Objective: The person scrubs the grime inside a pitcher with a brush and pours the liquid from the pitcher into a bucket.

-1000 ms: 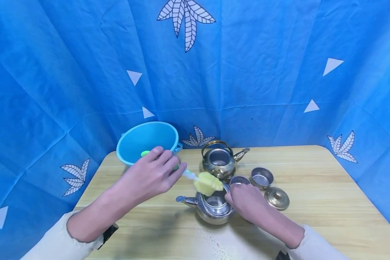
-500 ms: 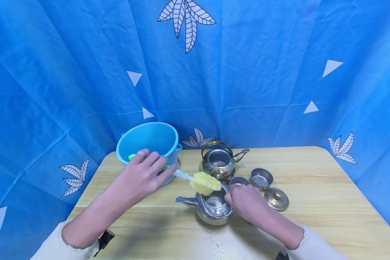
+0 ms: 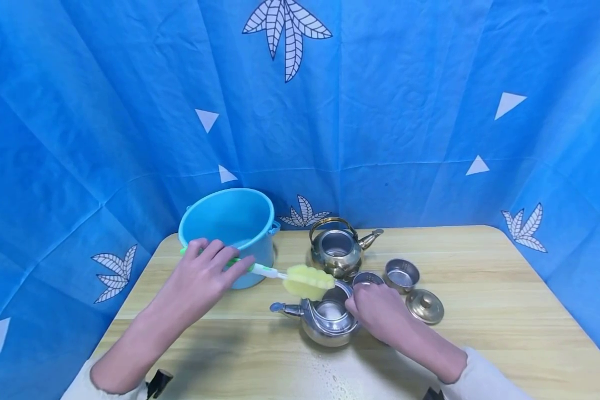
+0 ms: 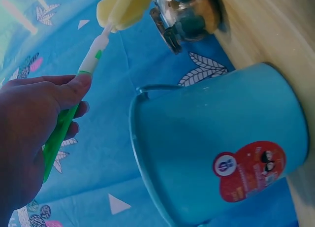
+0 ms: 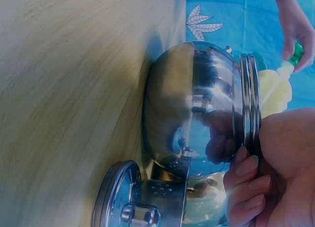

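My left hand point(image 3: 200, 275) holds a sponge bottle brush point(image 3: 307, 282) by its green and white handle, thumb along the handle in the left wrist view. The brush's yellow sponge head is in the air, above and just left of the opening of a silver teapot point(image 3: 322, 336). My right hand point(image 3: 387, 314) grips this lidless teapot at the right of its rim, fingers curled against it in the right wrist view. The teapot stands upright on the table with its spout to the left. What the right palm covers is hidden.
A blue bucket point(image 3: 257, 258) stands at the back left, behind the left hand. Behind the silver teapot is a gold-toned teapot point(image 3: 337, 261) with a raised handle. Two small metal strainer cups point(image 3: 402, 276) and a gold-toned lid point(image 3: 425, 306) lie to the right. Water drops spot the front tabletop.
My left hand has drawn the brush left and slightly down, so its sponge head has shifted left over the silver teapot's opening. My right hand and the teapot stay in place.
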The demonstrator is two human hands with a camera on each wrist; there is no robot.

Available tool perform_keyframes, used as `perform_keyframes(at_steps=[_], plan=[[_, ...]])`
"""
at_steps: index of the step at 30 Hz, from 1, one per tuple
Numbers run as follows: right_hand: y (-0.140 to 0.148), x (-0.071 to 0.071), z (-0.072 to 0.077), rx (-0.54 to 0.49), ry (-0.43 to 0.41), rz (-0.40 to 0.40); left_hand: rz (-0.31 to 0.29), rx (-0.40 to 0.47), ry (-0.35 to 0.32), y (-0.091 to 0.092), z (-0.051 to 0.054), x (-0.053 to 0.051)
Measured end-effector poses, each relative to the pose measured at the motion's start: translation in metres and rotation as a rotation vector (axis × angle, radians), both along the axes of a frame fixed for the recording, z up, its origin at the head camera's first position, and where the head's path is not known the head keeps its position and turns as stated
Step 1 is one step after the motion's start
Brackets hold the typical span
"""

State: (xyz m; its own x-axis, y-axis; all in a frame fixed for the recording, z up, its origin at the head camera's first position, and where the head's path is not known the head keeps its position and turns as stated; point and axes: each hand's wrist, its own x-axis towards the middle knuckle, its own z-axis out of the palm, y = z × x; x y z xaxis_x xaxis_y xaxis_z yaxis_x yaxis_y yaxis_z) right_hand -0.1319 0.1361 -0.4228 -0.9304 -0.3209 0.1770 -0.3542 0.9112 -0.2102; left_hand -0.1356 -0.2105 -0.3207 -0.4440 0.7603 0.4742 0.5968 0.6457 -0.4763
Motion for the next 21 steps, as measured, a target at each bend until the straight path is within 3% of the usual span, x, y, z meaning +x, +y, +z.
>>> perform_keyframes(at_steps=[6, 21], plan=[[0.0, 0.001, 0.001, -0.011, -0.003, 0.001, 0.042, 0.072, -0.065, -0.007, -0.009, 0.0], [0.001, 0.0, -0.001, -0.008, 0.019, 0.006, 0.038, 0.229, -0.17, -0.028, -0.035, -0.005]])
